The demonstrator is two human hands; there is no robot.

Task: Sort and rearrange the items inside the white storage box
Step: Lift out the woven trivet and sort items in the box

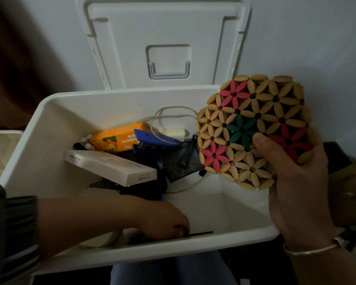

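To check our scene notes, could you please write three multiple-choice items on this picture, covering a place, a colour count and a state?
1. Where does the orange packet lie?
A. On the person's lap
B. Inside the white storage box, toward its back
C. Outside the box, on the floor

2. How many green flowers does the woven mat show?
A. One
B. Three
C. Five

3. How does the lid stand?
A. Shut over the box
B. Lying flat inside the box
C. Open, upright behind the box

Answers:
1 B: it lies among the items, beside the blue stapler.
2 A: a single green flower sits near the mat's middle, by the thumb of the right hand that grips the mat.
3 C: its inner side faces the camera.
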